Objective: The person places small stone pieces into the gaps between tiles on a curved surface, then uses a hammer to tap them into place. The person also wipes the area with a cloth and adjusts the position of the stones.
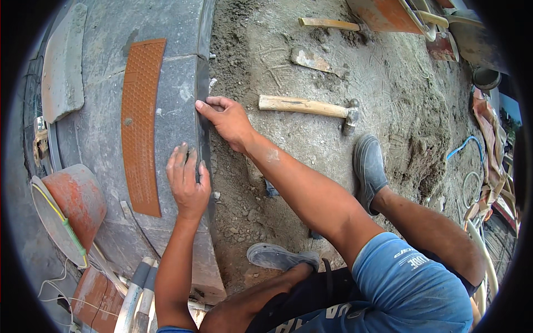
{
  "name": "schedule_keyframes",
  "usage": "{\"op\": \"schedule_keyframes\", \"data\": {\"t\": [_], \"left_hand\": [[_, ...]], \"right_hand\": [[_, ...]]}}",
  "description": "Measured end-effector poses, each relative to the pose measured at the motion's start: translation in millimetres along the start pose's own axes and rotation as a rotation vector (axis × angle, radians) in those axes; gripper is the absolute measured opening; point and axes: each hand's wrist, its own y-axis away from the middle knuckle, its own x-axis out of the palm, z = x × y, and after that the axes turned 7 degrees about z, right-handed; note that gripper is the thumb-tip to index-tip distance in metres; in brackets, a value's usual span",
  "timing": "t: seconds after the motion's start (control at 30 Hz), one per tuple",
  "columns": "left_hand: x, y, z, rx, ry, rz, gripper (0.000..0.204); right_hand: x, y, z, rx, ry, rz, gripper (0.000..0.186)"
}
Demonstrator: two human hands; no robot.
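My left hand (187,183) rests on the grey stone surface (94,144) with its fingers spread, right of a long orange textured strip (141,127). My right hand (227,122) is higher up, gripping the dark edge of the stone with thumb and curled fingers; whether anything small is in it I cannot make out. To its right, a wooden-handled hammer (302,105) lies on the sandy ground. Beyond that lie a dirty trowel-like blade (311,60) and another wooden handle (327,23).
An orange bucket (78,205) with a yellow cord and several pipes (133,297) lie at lower left. A concrete piece (62,77) is at upper left. Orange containers (383,14), a blue hose (463,141) and crumpled sheeting (486,144) are at right. My feet are on the dirt.
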Motion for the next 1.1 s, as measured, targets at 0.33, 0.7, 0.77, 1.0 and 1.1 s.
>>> {"op": "schedule_keyframes", "data": {"t": [0.33,0.7,0.77,1.0,1.1], "left_hand": [[-1.7,-4.2,-4.9,0.002,0.0,-0.001,0.04],[-8.4,49.7,-56.7,-0.192,0.375,-0.03,0.031],[1.6,76.9,-97.6,-0.694,1.22,0.067,0.031],[36.0,106.2,-95.1,-1.187,2.3,-0.348,0.047],[30.2,95.9,-89.0,-1.186,2.15,-0.057,0.04]], "right_hand": [[-6.8,1.0,6.4,-0.038,0.073,0.049,0.061],[-167.4,122.0,64.6,-0.266,1.396,-0.908,0.072],[-228.3,142.3,61.2,-0.106,1.293,-0.908,0.081],[-265.8,131.4,79.0,0.085,0.924,-0.59,0.075],[-265.1,125.0,76.1,0.046,1.081,-0.571,0.069]]}}
